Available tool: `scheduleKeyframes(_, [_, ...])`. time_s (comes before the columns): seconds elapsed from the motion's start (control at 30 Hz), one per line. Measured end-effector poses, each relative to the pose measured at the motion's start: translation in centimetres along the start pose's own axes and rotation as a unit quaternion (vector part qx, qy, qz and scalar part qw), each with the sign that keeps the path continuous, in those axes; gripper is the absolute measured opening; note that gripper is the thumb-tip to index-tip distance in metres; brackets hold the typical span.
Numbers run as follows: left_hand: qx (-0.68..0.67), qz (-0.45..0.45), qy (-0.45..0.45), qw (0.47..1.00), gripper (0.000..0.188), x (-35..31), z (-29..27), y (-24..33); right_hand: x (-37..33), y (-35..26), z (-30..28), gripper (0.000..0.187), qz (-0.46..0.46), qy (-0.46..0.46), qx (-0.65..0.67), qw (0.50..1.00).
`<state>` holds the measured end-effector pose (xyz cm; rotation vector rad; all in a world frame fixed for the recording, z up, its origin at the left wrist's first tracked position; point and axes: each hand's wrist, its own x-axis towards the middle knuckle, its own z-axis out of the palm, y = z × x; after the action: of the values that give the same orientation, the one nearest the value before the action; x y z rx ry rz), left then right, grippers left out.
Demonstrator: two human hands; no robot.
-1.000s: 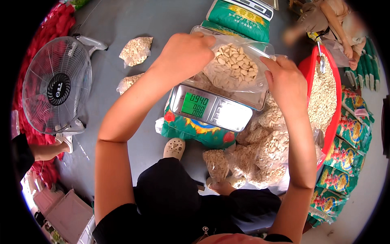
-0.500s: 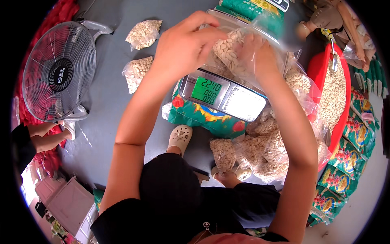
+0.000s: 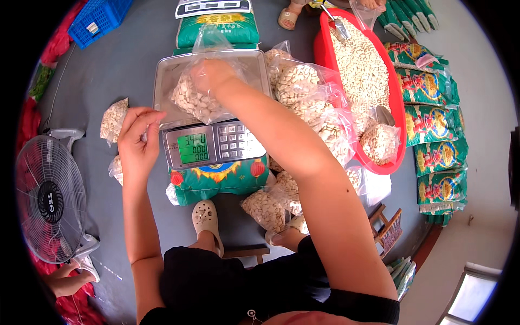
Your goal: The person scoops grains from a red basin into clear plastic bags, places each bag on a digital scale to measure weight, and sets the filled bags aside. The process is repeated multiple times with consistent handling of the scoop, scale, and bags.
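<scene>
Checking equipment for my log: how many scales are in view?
2: the near scale, beneath the bag of pale pieces; the far scale, on a green sack, partly cut off by the frame's top edge.

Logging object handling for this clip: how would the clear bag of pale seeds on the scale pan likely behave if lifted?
The clear bag would probably flop, its film being thin and wrinkled. The seeds inside look loose, so the filled part would likely sag and shift.

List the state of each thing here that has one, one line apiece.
Scale: on, display lit green
Bag at scale: filled with pale seeds
Right hand: closed on the bag
Left hand: half curled, nothing seen held
Tub: open, well filled
Far scoop: resting in the tub
Fan: upright, running unclear
</scene>
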<state>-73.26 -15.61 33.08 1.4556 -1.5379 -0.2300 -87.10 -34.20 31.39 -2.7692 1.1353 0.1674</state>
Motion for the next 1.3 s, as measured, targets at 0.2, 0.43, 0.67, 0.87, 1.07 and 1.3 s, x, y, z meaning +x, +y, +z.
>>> scheduleKeyframes(0.2, [-0.01,-0.009,-0.007,1.0,0.017,-0.6,-0.2,-0.2,-2.1,0.8,0.9,0.03,0.025,0.122,0.14,0.982])
scheduleKeyframes(0.43, [-0.031,-0.049,-0.032,0.998,0.018,-0.6,0.7,-1.0,-5.0,2.1,-1.2,0.027,0.095,0.146,0.388,0.905])
scheduleKeyframes(0.67, [-0.041,-0.039,-0.031,0.998,0.019,-1.1,1.3,-2.4,-14.7,12.5,-8.1,0.016,0.191,0.187,0.666,0.696])
scheduleKeyframes(0.87, [-0.026,-0.06,-0.033,0.997,0.019,-1.4,0.5,-3.2,-22.8,36.4,-7.0,0.057,0.418,0.289,0.576,0.64])
scheduleKeyframes(1.07, [-0.057,-0.069,-0.014,0.996,0.019,-1.2,1.0,-3.8,-33.8,48.9,2.6,0.091,0.578,0.319,0.201,0.724])
scheduleKeyframes(1.3, [-0.063,-0.127,0.005,0.99,0.018,-3.0,-1.3,-4.8,-18.7,17.8,-4.0,0.015,0.08,0.334,0.213,0.915])
